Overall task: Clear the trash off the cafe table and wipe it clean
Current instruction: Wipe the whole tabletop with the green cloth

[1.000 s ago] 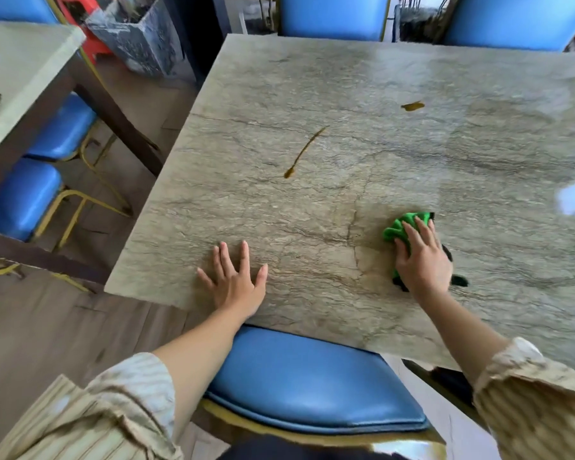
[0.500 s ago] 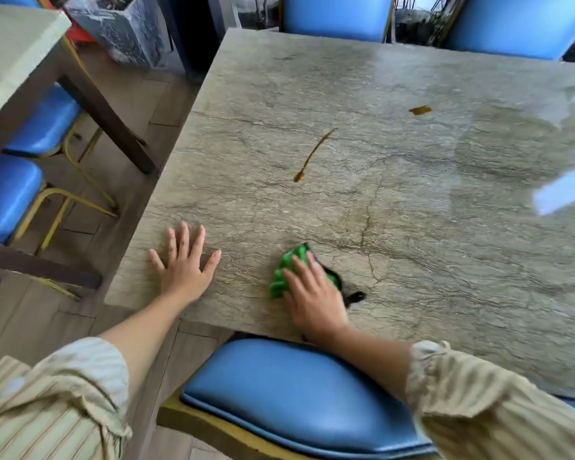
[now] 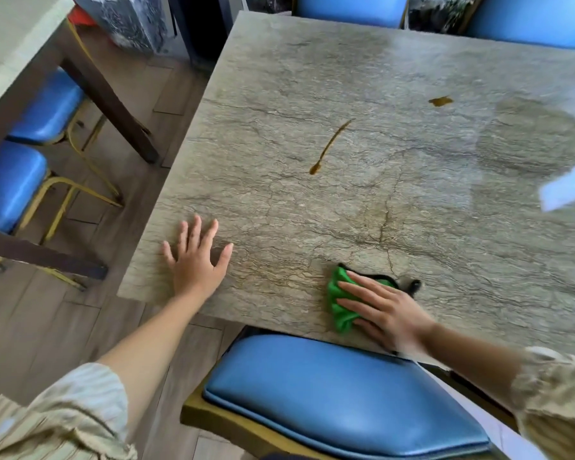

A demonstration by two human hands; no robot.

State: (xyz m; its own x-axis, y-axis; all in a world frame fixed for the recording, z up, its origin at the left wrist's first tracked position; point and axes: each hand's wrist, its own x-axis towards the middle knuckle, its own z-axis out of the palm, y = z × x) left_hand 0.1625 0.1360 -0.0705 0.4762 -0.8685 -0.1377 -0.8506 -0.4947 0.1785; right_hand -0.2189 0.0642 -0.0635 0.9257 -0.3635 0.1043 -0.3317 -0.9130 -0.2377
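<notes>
The marble-patterned cafe table fills the view. My right hand presses flat on a green cloth with a black edge near the table's front edge. My left hand lies flat with spread fingers on the table's front left corner, holding nothing. A long brown streak marks the middle of the table. A small brown spot sits farther back to the right.
A blue chair seat is tucked under the front edge. Two blue chairs stand at the far side. Left of the table are another table, blue chairs and wooden floor.
My right hand slid the cloth from the right toward the left along the front edge, and turned sideways. My left hand shifted a little left and stays flat.
</notes>
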